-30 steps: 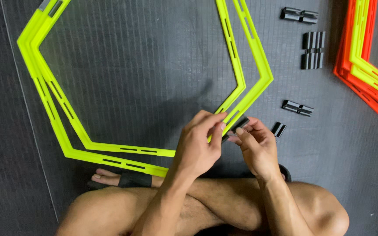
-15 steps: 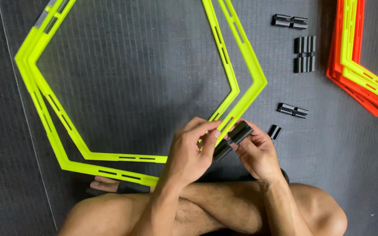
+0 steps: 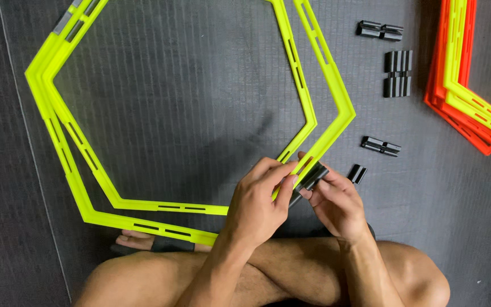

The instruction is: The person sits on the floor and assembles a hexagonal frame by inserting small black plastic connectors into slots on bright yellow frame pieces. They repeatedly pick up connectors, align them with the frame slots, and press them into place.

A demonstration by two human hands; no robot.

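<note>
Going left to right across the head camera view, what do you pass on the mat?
Yellow-green hexagon frames → left hand → right hand holding a black clip → loose black clips → orange and yellow frame stack.

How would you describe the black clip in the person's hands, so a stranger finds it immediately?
Start at the yellow hexagon frames on the dark mat. At their near right side, the left hand and right hand meet on a black clip. Other clips lie loose; only this one is held.

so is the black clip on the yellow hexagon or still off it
Cannot tell for sure. The black clip sits pinched between the left hand and right hand, right against the yellow hexagon edge, but the fingers hide the joint.
</note>
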